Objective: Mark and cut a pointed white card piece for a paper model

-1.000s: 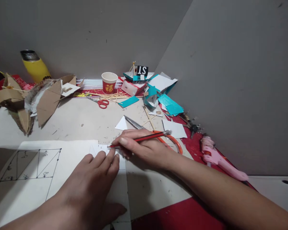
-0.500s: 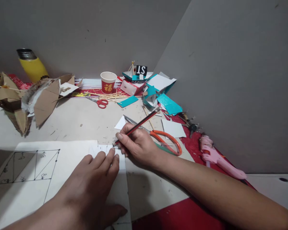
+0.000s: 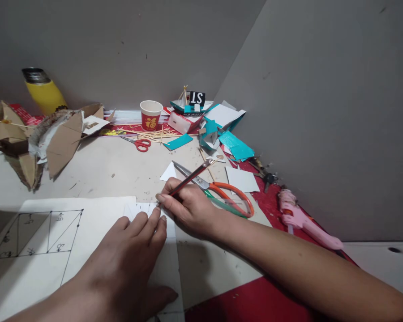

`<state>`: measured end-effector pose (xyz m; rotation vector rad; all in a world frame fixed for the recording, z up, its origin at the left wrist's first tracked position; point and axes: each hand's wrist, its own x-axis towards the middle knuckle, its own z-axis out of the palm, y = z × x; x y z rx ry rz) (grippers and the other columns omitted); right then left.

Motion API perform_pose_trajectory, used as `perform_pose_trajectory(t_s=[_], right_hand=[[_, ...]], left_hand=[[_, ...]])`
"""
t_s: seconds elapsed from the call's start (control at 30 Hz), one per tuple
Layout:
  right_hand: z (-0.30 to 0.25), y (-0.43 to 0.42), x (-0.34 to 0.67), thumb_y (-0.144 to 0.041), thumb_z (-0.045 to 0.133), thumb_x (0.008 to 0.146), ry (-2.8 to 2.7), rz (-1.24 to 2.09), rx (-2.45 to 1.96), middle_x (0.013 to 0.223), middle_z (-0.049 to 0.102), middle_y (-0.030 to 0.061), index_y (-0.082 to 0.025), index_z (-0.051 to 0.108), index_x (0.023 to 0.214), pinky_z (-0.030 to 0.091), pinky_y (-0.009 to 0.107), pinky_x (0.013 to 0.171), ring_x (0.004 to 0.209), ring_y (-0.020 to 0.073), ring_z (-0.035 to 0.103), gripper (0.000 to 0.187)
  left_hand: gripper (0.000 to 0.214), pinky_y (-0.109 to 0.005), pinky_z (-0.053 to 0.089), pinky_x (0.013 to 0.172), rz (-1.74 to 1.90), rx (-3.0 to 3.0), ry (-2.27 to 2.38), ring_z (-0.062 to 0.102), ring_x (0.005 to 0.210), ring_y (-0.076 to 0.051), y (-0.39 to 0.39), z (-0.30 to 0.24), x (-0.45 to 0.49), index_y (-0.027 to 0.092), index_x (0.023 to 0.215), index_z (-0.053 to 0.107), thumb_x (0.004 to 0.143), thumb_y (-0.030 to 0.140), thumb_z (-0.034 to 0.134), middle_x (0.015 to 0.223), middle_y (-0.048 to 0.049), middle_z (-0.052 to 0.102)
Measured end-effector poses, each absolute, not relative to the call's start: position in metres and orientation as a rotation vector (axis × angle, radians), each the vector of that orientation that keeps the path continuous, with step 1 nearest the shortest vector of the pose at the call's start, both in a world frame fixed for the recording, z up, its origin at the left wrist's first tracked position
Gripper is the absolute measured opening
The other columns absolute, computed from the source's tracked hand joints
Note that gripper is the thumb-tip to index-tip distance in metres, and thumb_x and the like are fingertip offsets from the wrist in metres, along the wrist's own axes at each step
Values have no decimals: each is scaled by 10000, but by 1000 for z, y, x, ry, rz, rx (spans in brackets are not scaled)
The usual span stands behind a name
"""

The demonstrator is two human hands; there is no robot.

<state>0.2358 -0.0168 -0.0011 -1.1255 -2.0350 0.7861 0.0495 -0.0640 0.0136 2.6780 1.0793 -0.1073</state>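
Note:
A dark red-and-black striped pencil (image 3: 192, 177) slants up from my right hand (image 3: 188, 206), whose fingers are closed around it. Its tip is hidden by the fingers, down by a small white paper piece (image 3: 170, 228) with ink or pencil marks. My left hand (image 3: 130, 250) lies over that piece, fingers stretched out and pressing on it. Beneath both is a larger white sheet (image 3: 97, 223) with a drawn figure of straight lines, dots and handwritten marks. Just beyond my right hand rest large scissors (image 3: 230, 191) with orange and green handles, blades apart.
Small red-handled scissors (image 3: 143, 144) and thin wooden sticks (image 3: 154, 135) lie near a red paper cup (image 3: 151, 116). Cut cardboard (image 3: 67, 143) and a yellow bottle (image 3: 46, 94) stand left. Turquoise card scraps (image 3: 237, 145) and a pink glue gun (image 3: 305, 223) are right.
My right hand has shifted slightly left, and the pencil's upper end has swung left and lower. My left hand stays in place on the paper.

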Motion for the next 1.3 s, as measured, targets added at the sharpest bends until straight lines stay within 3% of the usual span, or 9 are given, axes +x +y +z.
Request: perform_pose_trajectory(t_s=[0.83,1.07,1.3], right_hand=[[-2,-20,234,-241,466,968,-2115,661,-1061,725,542,0,-216,481,736,461,295,698,693,148,534,234],[-9,-17,234,-449,529,936,-1495,1300,-1153,593,519,-58,-218,463,797,441,210,416,449,98,506,277],[-3,-22,236,-314,554,923,-1708,1087,-1232,590,537,-37,-197,521,773,406,220,478,515,107,510,193]], left_hand=[[873,-584,489,946,-87,2680,1073,549,1209,-411,-64,12,49,74,1402,516,704,566,696,1455,-218,519],[928,-551,482,954,-161,2726,1070,527,1243,-396,-67,9,48,75,1465,433,750,632,633,1481,-224,485],[871,-522,455,968,-190,2840,1024,490,1251,-386,-73,1,44,74,1455,457,846,697,450,1474,-224,494]])
